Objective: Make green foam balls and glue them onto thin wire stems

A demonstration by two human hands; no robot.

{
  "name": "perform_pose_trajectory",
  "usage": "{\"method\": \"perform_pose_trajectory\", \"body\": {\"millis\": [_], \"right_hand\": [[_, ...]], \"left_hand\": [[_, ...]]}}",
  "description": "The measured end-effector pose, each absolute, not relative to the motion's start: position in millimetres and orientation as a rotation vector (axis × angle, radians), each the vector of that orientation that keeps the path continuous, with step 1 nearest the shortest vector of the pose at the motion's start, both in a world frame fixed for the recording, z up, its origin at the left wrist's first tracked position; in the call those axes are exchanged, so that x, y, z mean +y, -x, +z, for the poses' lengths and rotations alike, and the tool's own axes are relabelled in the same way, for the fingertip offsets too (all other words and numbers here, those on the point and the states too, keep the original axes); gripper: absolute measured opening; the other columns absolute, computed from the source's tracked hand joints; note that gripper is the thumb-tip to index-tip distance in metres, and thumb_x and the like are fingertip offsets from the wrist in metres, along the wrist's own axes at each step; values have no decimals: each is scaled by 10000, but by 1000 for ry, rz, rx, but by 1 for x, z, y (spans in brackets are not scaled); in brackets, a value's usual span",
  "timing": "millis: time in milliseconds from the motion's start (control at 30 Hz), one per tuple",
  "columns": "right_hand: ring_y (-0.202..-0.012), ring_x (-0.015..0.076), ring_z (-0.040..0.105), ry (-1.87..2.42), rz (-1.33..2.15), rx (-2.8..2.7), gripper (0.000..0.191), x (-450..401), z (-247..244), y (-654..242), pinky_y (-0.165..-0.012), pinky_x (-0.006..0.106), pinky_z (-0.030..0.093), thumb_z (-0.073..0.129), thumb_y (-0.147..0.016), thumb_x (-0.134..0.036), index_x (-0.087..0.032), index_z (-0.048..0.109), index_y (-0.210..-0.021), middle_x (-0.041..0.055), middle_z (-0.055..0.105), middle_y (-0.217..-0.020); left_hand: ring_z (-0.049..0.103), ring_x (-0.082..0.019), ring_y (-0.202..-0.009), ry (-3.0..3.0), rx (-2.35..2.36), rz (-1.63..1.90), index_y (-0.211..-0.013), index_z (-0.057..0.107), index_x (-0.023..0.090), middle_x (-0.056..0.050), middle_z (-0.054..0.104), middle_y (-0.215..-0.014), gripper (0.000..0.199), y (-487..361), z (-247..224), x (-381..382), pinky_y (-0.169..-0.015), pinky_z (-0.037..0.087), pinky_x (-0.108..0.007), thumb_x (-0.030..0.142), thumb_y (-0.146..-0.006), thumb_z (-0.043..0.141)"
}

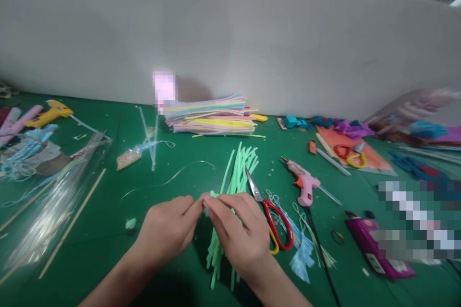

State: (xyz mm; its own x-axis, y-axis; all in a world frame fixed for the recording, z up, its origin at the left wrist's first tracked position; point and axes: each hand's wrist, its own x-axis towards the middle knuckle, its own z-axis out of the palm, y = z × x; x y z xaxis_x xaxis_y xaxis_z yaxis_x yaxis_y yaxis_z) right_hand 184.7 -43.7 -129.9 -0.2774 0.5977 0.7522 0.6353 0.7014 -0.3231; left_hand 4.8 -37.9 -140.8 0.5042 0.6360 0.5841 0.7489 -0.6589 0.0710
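My left hand (169,225) and my right hand (241,225) meet at the fingertips over the table, both pinched closed. A bit of light green pipe cleaner (213,194) shows at the pinch; most of it is covered by my fingers. Under my right hand lies a loose bundle of light green pipe cleaners (239,172). Scissors with red and yellow handles (281,225) rest just right of that hand, blades against the bundle. A small curled green piece (130,223) lies left of my left hand.
Stacked pastel pipe cleaners (212,117) lie by the wall. A pink glue gun (304,182), its cord, blue tassels (302,259) and a purple case (378,249) sit right. Leftward are a clear plastic sleeve (54,211), a yellow glue gun (50,114) and a bead bag (128,158).
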Motion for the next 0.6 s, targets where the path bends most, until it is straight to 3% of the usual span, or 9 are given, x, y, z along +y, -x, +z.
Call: {"method": "perform_pose_trajectory", "body": {"millis": [100,233,333,500,600], "right_hand": [[-799,216,621,975,-33,-2025,285,-41,-127,-186,-693,356,524,616,-919,-68,-164,653,-1185,99,744,-942],[-789,234,614,1030,-133,-2114,226,-39,-124,-184,-678,376,496,587,-924,-50,-119,659,-1127,122,761,-959],[-693,216,554,1075,-136,-2193,178,-37,-119,-184,-621,366,462,556,-927,-36,-116,679,-1028,102,749,-852],[-897,201,601,1017,272,-1869,259,-30,-114,-198,-764,331,504,500,-962,-86,-178,630,-1166,84,677,-994],[-841,170,587,1139,599,-1570,203,-24,-115,-208,-713,287,489,532,-983,-204,-256,648,-1142,38,633,-969]], "left_hand": [[516,-172,-491,2552,-1079,-815,-804,640,167,-2,557,-595,308,-8,-139,-39,-442,377,-302,98,-962,385],[516,-178,-526,2536,-1009,-783,-933,659,120,-10,580,-630,257,-10,-139,-41,-467,360,-316,70,-955,408],[516,-182,-542,2541,-1013,-770,-975,660,119,-10,585,-640,247,-9,-140,-42,-476,345,-320,60,-952,422],[519,-161,-532,2563,-1146,-896,-1086,649,127,0,573,-632,258,-2,-140,-40,-484,356,-281,91,-964,425],[519,-142,-542,2598,-1219,-1018,-1113,633,141,11,567,-645,247,1,-137,-38,-508,378,-257,77,-954,456]]}}
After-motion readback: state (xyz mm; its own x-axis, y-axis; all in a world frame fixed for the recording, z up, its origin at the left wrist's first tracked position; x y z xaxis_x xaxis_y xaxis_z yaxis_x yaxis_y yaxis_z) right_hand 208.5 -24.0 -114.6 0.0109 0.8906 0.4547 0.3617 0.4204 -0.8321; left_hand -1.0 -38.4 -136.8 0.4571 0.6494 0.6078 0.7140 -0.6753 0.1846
